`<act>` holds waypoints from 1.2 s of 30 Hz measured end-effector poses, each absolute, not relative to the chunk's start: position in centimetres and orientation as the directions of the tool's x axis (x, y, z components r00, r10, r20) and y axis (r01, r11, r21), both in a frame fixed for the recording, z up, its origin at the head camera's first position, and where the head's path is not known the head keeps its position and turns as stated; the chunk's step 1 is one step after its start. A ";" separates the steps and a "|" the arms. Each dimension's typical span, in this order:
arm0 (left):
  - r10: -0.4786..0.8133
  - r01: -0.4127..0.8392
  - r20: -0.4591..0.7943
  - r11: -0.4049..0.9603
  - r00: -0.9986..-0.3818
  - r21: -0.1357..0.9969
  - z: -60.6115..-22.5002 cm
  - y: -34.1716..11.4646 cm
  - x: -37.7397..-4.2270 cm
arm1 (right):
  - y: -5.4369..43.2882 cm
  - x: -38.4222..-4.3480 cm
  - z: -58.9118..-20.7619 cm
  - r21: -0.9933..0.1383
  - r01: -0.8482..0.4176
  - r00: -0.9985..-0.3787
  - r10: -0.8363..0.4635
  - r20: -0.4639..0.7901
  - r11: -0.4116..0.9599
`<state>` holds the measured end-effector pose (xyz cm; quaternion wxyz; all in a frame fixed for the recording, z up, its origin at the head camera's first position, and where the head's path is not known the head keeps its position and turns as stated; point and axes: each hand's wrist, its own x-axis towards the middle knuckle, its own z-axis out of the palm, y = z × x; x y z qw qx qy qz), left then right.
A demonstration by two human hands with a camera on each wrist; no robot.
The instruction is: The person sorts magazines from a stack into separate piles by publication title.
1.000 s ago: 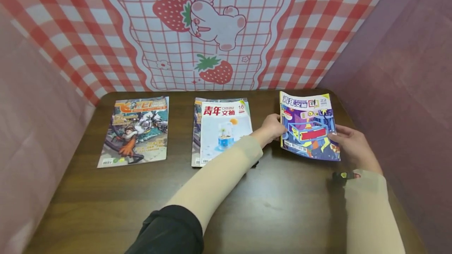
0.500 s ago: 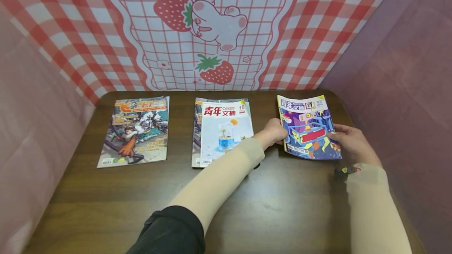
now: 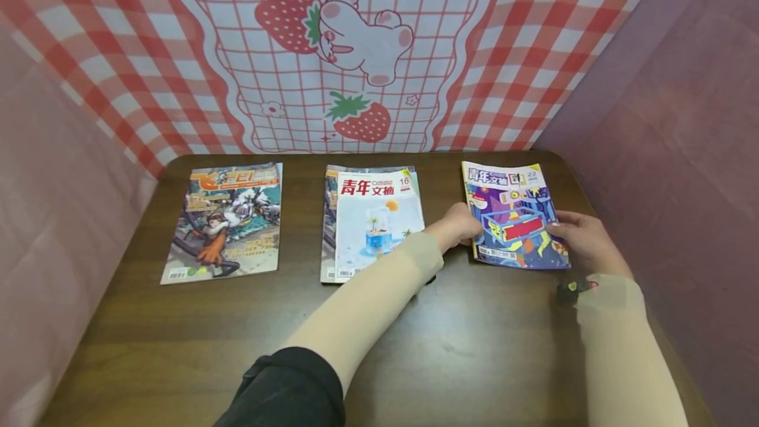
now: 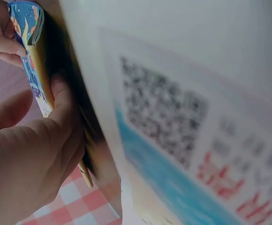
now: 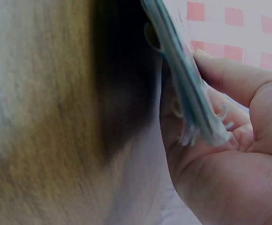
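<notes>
A purple magazine (image 3: 512, 216) with a blue-and-red box drawing on its cover is held at the right of the table, slightly raised. My left hand (image 3: 458, 224) is at its spine; in the left wrist view the left fingers (image 4: 64, 101) lie along the yellow spine, thumb on the cover side. My right hand (image 3: 587, 239) pinches the opposite edge; in the right wrist view its thumb (image 5: 230, 77) lies on the cover and the fingers run underneath. Left of my left hand, a white magazine (image 3: 379, 223) lies over another magazine (image 3: 329, 236), of which a strip shows.
A magazine with an orange title (image 3: 228, 223) lies at the left of the brown table (image 3: 468, 348). Behind the table hangs a red-and-white checked cloth (image 3: 516, 38). Pinkish fabric walls (image 3: 670, 150) stand at both sides.
The purple magazine has shifted a little left and lies flatter and lower. Both hands moved along with it. The other magazines stayed in place.
</notes>
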<state>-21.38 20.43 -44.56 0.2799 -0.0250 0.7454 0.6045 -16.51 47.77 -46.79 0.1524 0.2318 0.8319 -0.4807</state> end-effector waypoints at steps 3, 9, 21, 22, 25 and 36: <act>0.309 -0.367 -0.445 0.278 -0.841 0.887 -44.6 20.3 -21.4 | 47.9 -16.7 -47.2 -0.721 0.551 -0.834 0.270 -0.481 0.420; 0.305 -0.334 -0.451 0.365 -0.839 0.869 -44.3 19.7 -21.8 | 48.2 -16.5 -47.4 -0.720 0.563 -0.826 0.321 -0.464 0.406; 0.333 -0.177 -0.348 0.450 -0.876 0.876 -44.6 17.7 -22.2 | 47.0 -15.3 -46.3 -0.790 0.488 -0.844 0.431 -0.319 0.370; 0.335 -0.169 -0.338 0.443 -0.880 0.880 -44.5 17.5 -22.2 | 46.8 -15.2 -46.2 -0.797 0.480 -0.846 0.435 -0.309 0.368; 0.342 -0.123 -0.293 0.440 -0.893 0.889 -44.2 16.9 -22.2 | 46.0 -15.0 -45.7 -0.804 0.483 -0.838 0.450 -0.309 0.347; 0.392 -0.025 -0.147 0.301 -0.908 0.953 -42.5 13.7 -22.1 | 41.6 -15.8 -43.4 -0.858 0.454 -0.820 0.490 -0.296 0.241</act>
